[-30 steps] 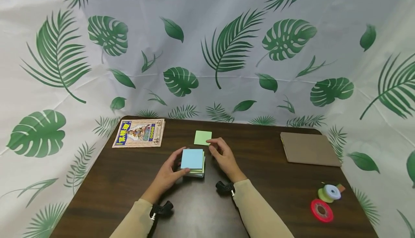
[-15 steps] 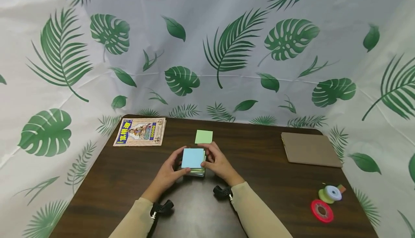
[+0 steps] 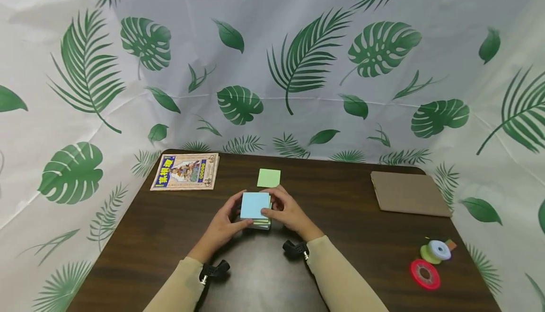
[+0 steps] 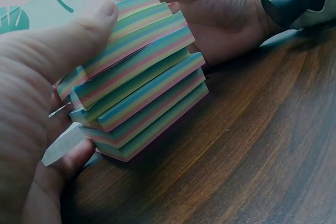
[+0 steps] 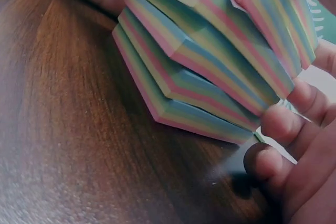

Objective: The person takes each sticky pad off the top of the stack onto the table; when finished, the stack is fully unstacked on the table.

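Rainbow-edged sticky-note block (image 3: 255, 210) sat mid-worktop (image 3: 340, 236), left hand (image 3: 221, 227) and right hand (image 3: 289, 215) curled round its sides (layers twisted); peeling the blue top sheet probably wanted firm bracing.

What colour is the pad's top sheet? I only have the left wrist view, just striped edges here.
Observer: Blue, by the head view; the sticky note pad shows a plain light-blue top.
Operator: Is the right hand on it too?
Observer: Yes. The right hand grips its right side and the left hand its left side.
Operator: Any loose sheet around?
Observer: One green note lies flat on the table just beyond the pad.
Operator: What else is near?
Observer: A booklet lies at the far left corner.
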Demonstrator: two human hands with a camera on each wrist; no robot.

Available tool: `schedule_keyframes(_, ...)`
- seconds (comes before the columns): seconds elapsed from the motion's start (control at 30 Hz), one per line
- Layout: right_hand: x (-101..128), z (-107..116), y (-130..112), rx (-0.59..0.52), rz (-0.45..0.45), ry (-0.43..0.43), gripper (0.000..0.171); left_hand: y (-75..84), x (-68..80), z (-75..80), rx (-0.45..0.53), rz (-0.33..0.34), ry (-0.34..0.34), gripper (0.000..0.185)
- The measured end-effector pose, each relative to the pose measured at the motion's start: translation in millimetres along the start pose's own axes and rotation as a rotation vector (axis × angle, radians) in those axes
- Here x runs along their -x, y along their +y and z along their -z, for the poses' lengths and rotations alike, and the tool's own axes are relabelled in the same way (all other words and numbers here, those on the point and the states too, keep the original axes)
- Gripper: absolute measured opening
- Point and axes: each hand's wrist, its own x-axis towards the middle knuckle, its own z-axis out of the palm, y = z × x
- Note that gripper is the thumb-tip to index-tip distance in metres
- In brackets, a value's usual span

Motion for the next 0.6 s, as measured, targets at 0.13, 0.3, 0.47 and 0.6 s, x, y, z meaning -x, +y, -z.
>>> schedule_keyframes(0.13,-1.3,2.9,1.9,-0.017,0.012,-0.001,0.048,-0.5,-2.4,-1.5,-0.013,0.019,0.007,0.085)
schedule_keyframes(0.3,0.0,3.2,4.7,-0.026,0.002,0.011,0.050,-1.9,-3.1,-0.6,-0.023,0.030,-0.004,0.084)
schedule_keyframes(0.47,-0.2,5.7,3.5,-0.078,-0.026,0.036,0.051,0.3,-3.5,-0.1,-0.013,0.018,-0.005,0.083)
schedule_keyframes(0.6,-0.9,7.5,4.0,-0.099,-0.041,0.030,0.052,0.6,-1.2,-1.5,-0.007,-0.006,-0.002,0.082)
